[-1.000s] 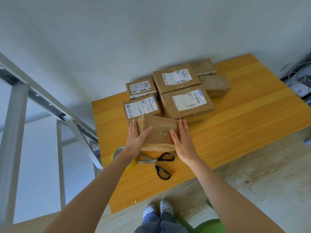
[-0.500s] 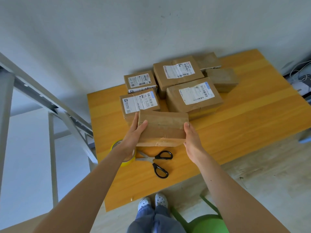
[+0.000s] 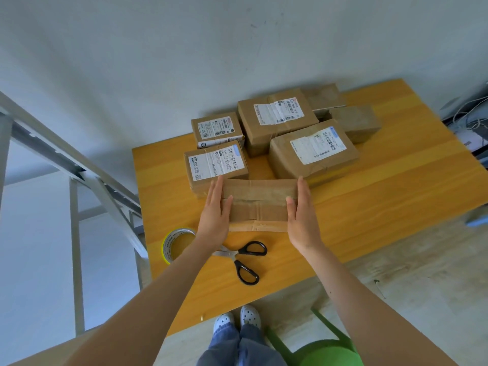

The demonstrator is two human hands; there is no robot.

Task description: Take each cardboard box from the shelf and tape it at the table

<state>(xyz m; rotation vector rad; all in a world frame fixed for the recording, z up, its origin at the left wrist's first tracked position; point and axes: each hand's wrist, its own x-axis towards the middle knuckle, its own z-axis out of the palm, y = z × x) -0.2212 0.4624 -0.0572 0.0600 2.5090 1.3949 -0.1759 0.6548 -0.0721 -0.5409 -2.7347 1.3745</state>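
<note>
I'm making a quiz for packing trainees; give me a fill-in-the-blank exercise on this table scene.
The left hand and right hand press the ends of a plain box whose top shows ___ label.
The scissors have ___ handles.
The tape roll lies to the scissors' ___.
Behind it, the boxes with white labels number ___.
Missing words: no; black; left; four.

Barcoded shipping labels (image 3: 217, 162) are carried by four cardboard boxes (image 3: 280, 159) toward the table's (image 3: 396, 186) far edge; their print cannot be read.
</note>
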